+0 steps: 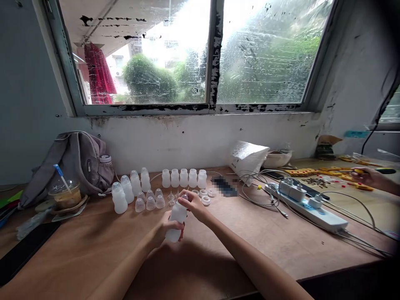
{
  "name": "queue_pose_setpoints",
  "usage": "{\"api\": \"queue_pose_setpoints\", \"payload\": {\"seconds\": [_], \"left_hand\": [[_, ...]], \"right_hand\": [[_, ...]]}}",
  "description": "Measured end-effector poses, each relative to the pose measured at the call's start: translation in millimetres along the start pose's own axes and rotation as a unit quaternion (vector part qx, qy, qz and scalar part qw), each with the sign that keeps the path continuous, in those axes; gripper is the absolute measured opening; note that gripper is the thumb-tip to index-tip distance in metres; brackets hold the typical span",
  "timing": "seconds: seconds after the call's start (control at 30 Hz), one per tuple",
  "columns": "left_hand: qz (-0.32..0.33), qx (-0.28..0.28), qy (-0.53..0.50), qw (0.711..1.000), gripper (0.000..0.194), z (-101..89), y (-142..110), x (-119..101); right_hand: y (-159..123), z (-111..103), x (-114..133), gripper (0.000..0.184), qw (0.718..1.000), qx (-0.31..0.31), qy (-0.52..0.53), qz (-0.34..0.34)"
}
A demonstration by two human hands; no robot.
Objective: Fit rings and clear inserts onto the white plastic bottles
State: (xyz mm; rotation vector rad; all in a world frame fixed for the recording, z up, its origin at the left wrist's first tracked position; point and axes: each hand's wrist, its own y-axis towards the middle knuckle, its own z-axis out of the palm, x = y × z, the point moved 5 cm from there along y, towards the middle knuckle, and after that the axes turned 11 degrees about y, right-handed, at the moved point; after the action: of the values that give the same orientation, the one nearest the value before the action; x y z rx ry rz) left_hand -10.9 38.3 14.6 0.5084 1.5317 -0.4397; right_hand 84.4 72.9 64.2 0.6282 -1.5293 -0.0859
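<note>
My left hand is wrapped round the body of a translucent white baby bottle, which is tilted above the table. At the bottle's top, the fingers of my right hand are closed round the collar; the exact part they grip is partly hidden. Just beyond my hands lie several white collar rings and clear nipples. Clear dome caps stand to the left of them. Capped bottles form a slanting row farther left. Behind, several open bottles stand in a line.
A power strip with plugs and tangled cables lies on the right. At the left are a drink cup, a grey backpack and a black phone-like slab. Another person's hand works among yellow parts at far right.
</note>
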Motion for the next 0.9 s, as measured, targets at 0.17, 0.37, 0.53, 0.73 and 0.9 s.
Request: {"api": "queue_pose_setpoints", "payload": {"seconds": [0.17, 0.37, 0.53, 0.73, 0.9], "left_hand": [[0.017, 0.025, -0.071, 0.997, 0.039, 6.7, -5, -4], [0.018, -0.027, -0.111, 0.993, 0.036, -21.0, -2, -2], [0.002, -0.013, -0.088, 0.996, 0.032, -26.8, 0, 3], [-0.053, 0.022, -0.038, 0.998, 0.028, -19.9, 5, 16], [-0.071, 0.029, -0.026, 0.997, 0.032, -24.3, 6, 21]], "right_hand": [[1, -5, 4, 0.031, 0.999, 0.050, 0.019, -0.005], [12, -36, -27, 0.029, 0.982, -0.053, -0.171, -0.054], [15, -37, -40, 0.034, 0.997, -0.054, -0.054, 0.013], [13, -26, -28, 0.032, 0.996, -0.015, 0.080, 0.036], [13, -27, -28, 0.032, 0.998, -0.012, 0.061, 0.033]]}}
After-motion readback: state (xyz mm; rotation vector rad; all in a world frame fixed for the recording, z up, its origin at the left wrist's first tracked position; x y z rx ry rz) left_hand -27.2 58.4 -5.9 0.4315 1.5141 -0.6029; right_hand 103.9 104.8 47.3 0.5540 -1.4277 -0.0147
